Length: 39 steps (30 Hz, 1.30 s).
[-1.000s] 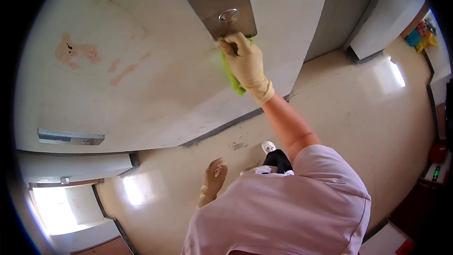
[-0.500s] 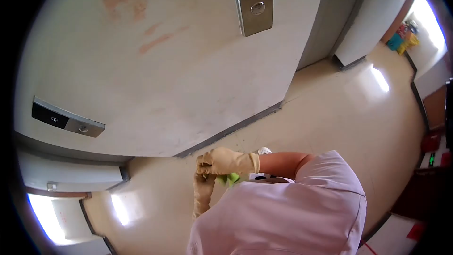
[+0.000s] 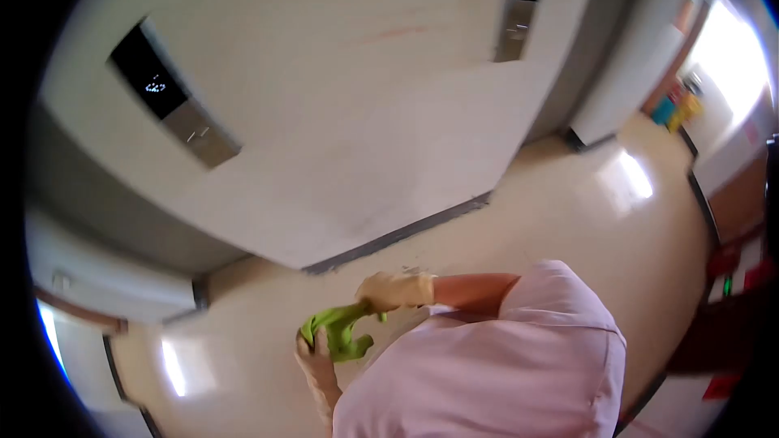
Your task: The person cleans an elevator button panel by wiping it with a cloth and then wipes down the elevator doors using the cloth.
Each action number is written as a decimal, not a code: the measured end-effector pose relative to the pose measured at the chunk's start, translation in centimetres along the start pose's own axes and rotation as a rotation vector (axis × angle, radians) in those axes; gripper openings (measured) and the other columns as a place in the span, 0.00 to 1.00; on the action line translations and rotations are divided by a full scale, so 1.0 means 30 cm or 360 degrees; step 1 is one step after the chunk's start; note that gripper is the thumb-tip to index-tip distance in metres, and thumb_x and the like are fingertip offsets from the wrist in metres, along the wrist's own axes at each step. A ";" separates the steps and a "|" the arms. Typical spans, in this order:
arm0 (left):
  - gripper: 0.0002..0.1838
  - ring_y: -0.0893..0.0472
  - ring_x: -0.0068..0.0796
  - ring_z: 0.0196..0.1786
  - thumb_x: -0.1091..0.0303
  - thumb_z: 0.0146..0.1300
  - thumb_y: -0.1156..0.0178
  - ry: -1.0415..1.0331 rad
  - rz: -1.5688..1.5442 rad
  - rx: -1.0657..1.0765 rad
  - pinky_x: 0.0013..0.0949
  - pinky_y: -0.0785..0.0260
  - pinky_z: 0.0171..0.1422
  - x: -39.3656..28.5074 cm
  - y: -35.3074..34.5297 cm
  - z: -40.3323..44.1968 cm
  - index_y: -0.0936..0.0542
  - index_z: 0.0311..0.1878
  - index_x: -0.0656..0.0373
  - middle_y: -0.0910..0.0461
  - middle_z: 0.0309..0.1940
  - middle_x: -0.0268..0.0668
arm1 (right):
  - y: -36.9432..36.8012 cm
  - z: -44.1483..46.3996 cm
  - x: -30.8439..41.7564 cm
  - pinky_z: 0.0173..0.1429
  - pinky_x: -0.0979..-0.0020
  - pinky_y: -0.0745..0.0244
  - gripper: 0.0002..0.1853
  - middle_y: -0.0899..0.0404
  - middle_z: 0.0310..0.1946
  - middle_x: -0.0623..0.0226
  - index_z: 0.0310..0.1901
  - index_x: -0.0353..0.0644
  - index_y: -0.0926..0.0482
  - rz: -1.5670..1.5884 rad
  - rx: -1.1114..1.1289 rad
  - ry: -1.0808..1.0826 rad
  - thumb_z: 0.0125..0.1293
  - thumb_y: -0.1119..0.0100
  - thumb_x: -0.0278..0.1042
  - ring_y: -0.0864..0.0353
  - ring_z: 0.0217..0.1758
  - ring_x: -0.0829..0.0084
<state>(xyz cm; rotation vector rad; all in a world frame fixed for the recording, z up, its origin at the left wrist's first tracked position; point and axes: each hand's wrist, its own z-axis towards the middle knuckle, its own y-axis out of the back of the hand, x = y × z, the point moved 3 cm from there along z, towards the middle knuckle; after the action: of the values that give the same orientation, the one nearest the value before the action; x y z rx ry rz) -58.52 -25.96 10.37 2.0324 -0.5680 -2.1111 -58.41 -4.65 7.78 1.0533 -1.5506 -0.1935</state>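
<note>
A bright green cloth is bunched and stretched between my two hands in front of my chest. My left hand, in a beige rubber glove, pinches its left side with the fingers wrapped over the edge. On the upper right of the cloth, my right hand is closed on it, also gloved in beige; its fingertips are partly blurred. Loose folds hang down between the hands.
Ahead is a pale wall with reddish smears and two elevator call panels, one left and one right. Dark baseboard meets a shiny beige floor. Colourful bags lie far right near a bright window.
My hands have moved apart and the green cloth, mostly hidden before, now shows spread between them. My left hand shifted left and down. The view has turned, tilting both wall panels.
</note>
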 end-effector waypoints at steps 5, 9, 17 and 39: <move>0.14 0.25 0.22 0.40 0.68 0.64 0.43 0.0353 -0.0646 -0.0156 0.27 0.30 0.45 0.056 0.059 -0.008 0.25 0.50 0.65 0.21 0.41 0.33 | 0.010 0.130 -0.031 0.38 0.72 0.26 0.09 0.17 0.31 0.68 0.43 0.42 0.20 0.0223 -0.0289 0.0078 0.61 0.40 0.27 0.21 0.35 0.79; 0.13 0.25 0.17 0.41 0.71 0.65 0.44 0.0306 -0.1009 -0.0265 0.23 0.31 0.45 0.073 0.107 0.032 0.24 0.50 0.64 0.22 0.41 0.31 | 0.032 0.247 0.026 0.37 0.71 0.27 0.10 0.18 0.31 0.71 0.43 0.39 0.20 0.0539 -0.0371 0.0311 0.59 0.38 0.27 0.22 0.36 0.80; 0.10 0.25 0.19 0.34 0.68 0.60 0.39 0.0300 -0.0358 -0.0392 0.27 0.32 0.38 0.056 0.302 0.217 0.22 0.43 0.64 0.21 0.32 0.33 | 0.136 0.527 0.125 0.28 0.81 0.35 0.12 0.22 0.27 0.74 0.42 0.38 0.21 0.1358 -0.0474 0.0125 0.57 0.48 0.17 0.32 0.24 0.86; 0.10 0.23 0.43 0.25 0.67 0.58 0.36 -0.0634 0.0184 0.0402 0.38 0.33 0.29 -0.180 0.224 0.856 0.24 0.30 0.63 0.22 0.23 0.43 | 0.656 0.682 0.162 0.29 0.69 0.30 0.20 0.26 0.29 0.63 0.40 0.37 0.30 0.0265 -0.2546 0.0205 0.45 0.33 0.18 0.27 0.26 0.68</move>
<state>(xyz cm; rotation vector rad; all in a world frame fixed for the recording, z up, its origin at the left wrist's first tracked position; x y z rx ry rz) -84.50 -26.00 18.06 1.6357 -1.0298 -2.4914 -85.39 -5.31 17.82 -0.3312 -0.8678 -1.0048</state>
